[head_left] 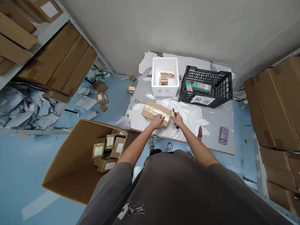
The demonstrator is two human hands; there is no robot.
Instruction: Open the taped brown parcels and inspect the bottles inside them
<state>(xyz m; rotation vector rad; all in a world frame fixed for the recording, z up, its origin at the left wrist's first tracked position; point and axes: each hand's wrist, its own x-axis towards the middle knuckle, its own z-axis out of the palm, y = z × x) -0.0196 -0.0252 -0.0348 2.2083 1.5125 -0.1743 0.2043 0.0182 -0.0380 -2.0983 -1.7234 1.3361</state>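
Observation:
A brown cardboard box (pixel 150 110) with shiny tape along its top lies at the table's front edge, slightly turned. My left hand (pixel 157 121) rests on its near side, fingers bent over the taped top; whether they grip it is hard to tell. At the box's right end, my right hand (pixel 177 120) is closed around a yellow and black utility knife (pixel 174 114), its tip pointing up and away from me. Crumpled white paper (pixel 191 115) spreads under and beside the box.
Behind the box stand a white foam bin (pixel 165 91) and a black crate (pixel 206 101) with green packs. A red and black tool (pixel 200 133) lies near the front edge. A large open carton (pixel 67 162) of small boxes is at left; loaded shelves flank both sides.

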